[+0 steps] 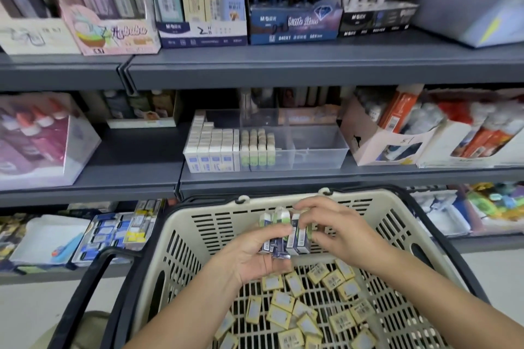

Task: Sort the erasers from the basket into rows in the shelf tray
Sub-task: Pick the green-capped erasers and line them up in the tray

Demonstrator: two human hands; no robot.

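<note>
A beige basket (181,238) with black handles fills the lower middle; several flat yellow-wrapped erasers (295,303) lie loose on its slatted floor. Above them my left hand (249,252) grips a bundle of white erasers with blue and green sleeves (286,232), held upright side by side. My right hand (334,224) pinches the right end of the same bundle. On the middle shelf stands the clear shelf tray (320,144). Its left part holds rows of white-and-blue erasers (211,147), then rows of green-tipped erasers (258,147). Its right compartments hold nothing.
Grey shelf boards (283,68) run above and below the tray. Cartons of glue bottles (42,136) stand left of the tray, cartons of orange-labelled items (397,133) right of it. Boxed notebooks fill the top shelf. Lower shelf holds stationery packs (113,232).
</note>
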